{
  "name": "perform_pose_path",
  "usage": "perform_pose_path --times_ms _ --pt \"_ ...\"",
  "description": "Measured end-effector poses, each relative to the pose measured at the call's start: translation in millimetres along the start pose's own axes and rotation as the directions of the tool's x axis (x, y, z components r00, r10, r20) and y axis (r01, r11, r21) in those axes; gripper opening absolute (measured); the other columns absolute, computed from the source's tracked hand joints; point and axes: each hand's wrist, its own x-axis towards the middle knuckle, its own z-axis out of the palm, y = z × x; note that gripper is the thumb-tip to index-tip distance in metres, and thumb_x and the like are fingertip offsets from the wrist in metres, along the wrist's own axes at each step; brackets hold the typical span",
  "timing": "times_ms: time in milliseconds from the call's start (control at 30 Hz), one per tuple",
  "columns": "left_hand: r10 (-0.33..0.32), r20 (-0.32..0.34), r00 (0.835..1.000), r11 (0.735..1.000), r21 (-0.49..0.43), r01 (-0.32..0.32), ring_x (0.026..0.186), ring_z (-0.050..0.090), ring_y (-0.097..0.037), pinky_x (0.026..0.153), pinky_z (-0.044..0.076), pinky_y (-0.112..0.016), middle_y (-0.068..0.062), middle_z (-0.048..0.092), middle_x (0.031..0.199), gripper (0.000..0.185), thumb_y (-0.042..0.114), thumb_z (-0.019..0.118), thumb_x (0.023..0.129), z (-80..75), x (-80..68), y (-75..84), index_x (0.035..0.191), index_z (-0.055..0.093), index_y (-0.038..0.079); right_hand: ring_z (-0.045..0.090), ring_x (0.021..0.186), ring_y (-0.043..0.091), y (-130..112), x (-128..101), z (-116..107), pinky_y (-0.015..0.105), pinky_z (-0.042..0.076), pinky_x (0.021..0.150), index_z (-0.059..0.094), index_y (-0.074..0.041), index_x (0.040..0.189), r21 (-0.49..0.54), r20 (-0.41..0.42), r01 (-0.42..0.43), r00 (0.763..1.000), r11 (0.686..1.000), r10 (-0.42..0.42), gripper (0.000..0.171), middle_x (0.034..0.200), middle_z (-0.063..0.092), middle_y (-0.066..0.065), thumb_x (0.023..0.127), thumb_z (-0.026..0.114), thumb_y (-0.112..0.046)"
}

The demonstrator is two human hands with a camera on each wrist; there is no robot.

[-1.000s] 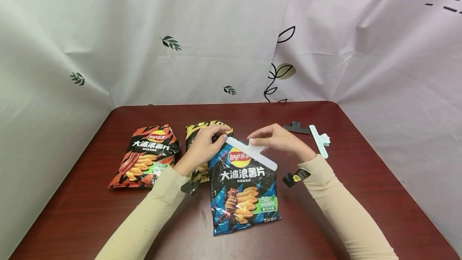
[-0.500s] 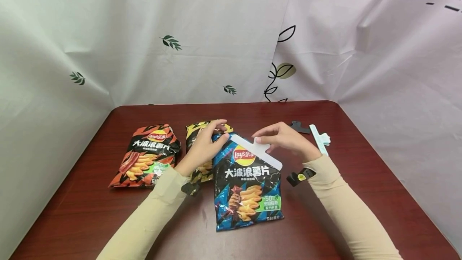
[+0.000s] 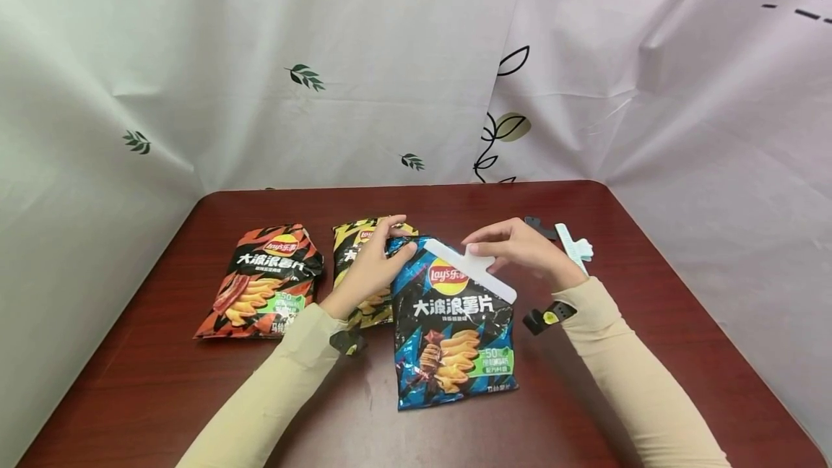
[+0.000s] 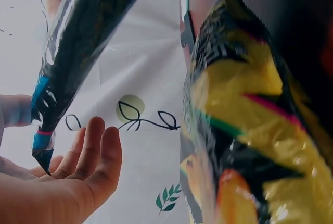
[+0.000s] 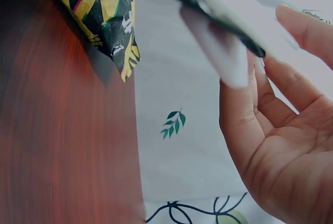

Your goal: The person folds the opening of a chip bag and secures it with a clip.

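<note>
Fingers (image 3: 398, 250) pinching blue chip bag (image 3: 455, 331) top, long axis toward person, white clip (image 3: 471, 269) across.

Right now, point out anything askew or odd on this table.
The white clip sits slanted across the top of the blue chip bag, its right end lower than its left. The bag itself lies tilted, its top corner overlapping the yellow bag. Nothing spilled.
</note>
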Motion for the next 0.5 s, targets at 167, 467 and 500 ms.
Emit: perform_pose_path --times_ms 167,467,500 --pt "-0.091 0.009 0.996 0.987 -0.131 0.091 0.129 0.046 -0.030 0.102 0.041 -0.051 -0.015 0.036 0.150 0.063 0.030 0.056 0.097 6.6 -0.5 -0.6 0.150 0.023 0.023 0.064 0.099 0.023 1 -1 -4 0.043 0.057 0.075 0.068 -0.002 0.117 0.001 -0.018 -0.015 1.000 1.000 0.015 0.041 0.118 0.066 0.016 0.087 0.071 -0.030" --pt "-0.153 0.034 0.988 0.956 -0.249 0.156 0.144 0.026 -0.033 0.112 0.029 -0.052 -0.016 0.020 0.158 0.064 0.027 0.055 0.098 20.0 -1.0 -3.4 0.151 0.020 0.020 0.066 0.090 0.021 6 -4 -10 0.045 0.057 0.074 0.069 -0.002 0.115 -0.002 -0.058 -0.014 0.998 1.000 0.014 0.039 0.116 0.067 0.016 0.087 0.070 -0.029" --pt "-0.157 0.046 0.986 0.949 -0.269 0.164 0.142 0.031 -0.034 0.111 0.032 -0.052 -0.018 0.024 0.156 0.064 0.027 0.055 0.098 21.3 -0.6 -3.8 0.151 0.020 0.020 0.066 0.089 0.021 6 -4 -11 0.044 0.057 0.074 0.070 -0.003 0.115 -0.002 -0.064 -0.016 0.998 1.000 0.016 0.038 0.115 0.067 0.016 0.087 0.070 -0.030"
